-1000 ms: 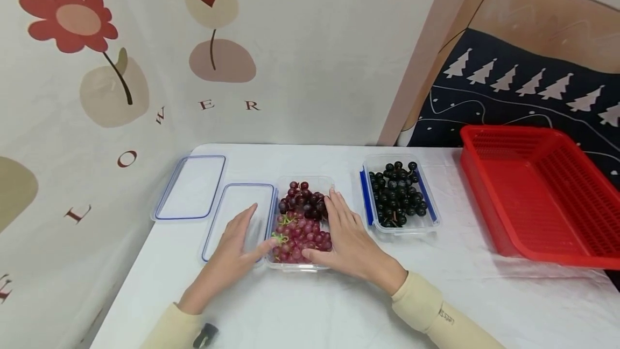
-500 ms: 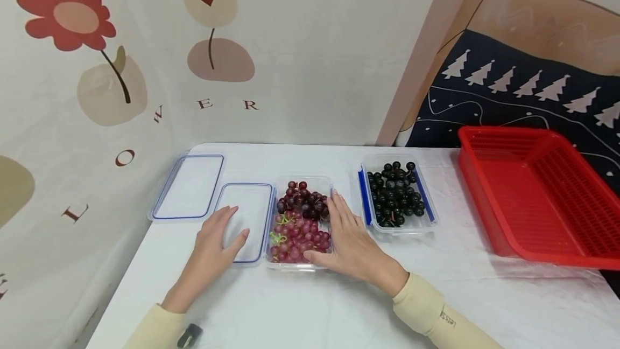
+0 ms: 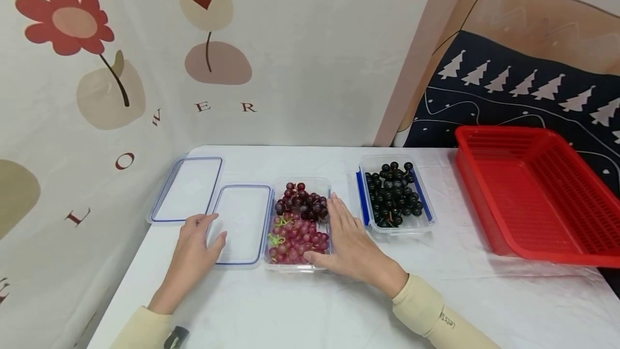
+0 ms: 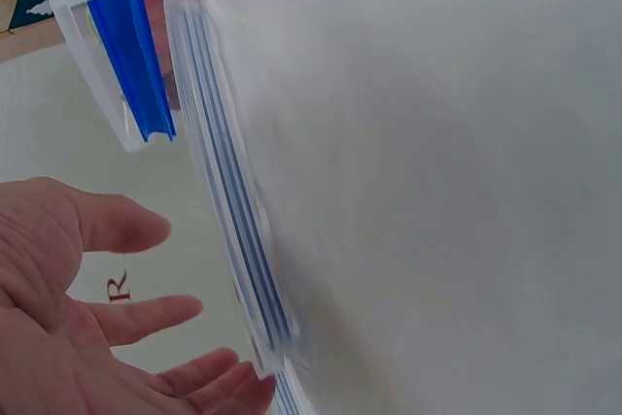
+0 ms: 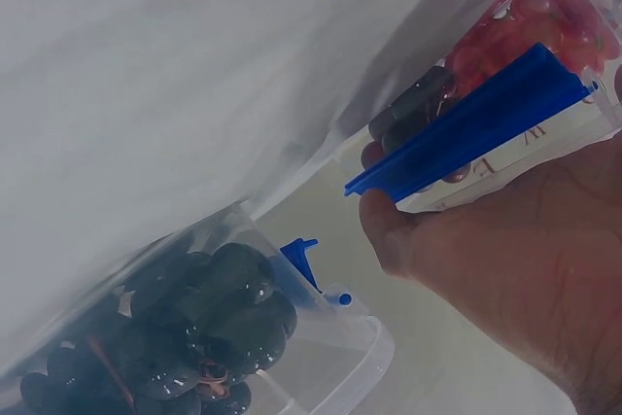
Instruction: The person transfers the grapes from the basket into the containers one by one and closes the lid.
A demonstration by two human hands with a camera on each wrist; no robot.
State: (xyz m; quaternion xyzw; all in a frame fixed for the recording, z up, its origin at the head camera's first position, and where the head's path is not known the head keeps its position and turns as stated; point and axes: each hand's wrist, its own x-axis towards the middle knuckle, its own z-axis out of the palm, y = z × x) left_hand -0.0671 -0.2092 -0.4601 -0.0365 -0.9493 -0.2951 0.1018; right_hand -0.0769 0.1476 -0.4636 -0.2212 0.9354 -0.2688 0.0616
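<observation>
A clear plastic container (image 3: 296, 269) holds dark red grapes (image 3: 301, 202) at its far end and pinkish-red grapes (image 3: 298, 238) with green stems nearer. My right hand (image 3: 352, 244) rests along its right side, fingers extended and thumb over the near right corner. In the right wrist view, a fingertip reaches the end of a hanging blue latch (image 5: 476, 133). To the left lies a clear lid with a blue seal (image 3: 242, 225). Over its left edge my left hand (image 3: 196, 244) hovers, fingers apart and nothing held. From the side, the left wrist view shows the lid's edge (image 4: 228, 182) by the fingertips.
A second lid (image 3: 186, 190) lies at the table's far left. Another clear container (image 3: 426, 225) with black grapes (image 3: 394, 195) stands right of the right hand. A red plastic basket (image 3: 523, 193) sits at the right. Printed cloth (image 3: 300, 53) hangs behind the white table (image 3: 300, 311).
My left hand has moved left, from the grape container's left rim across the near lid to that lid's left edge. The right hand stays on the container.
</observation>
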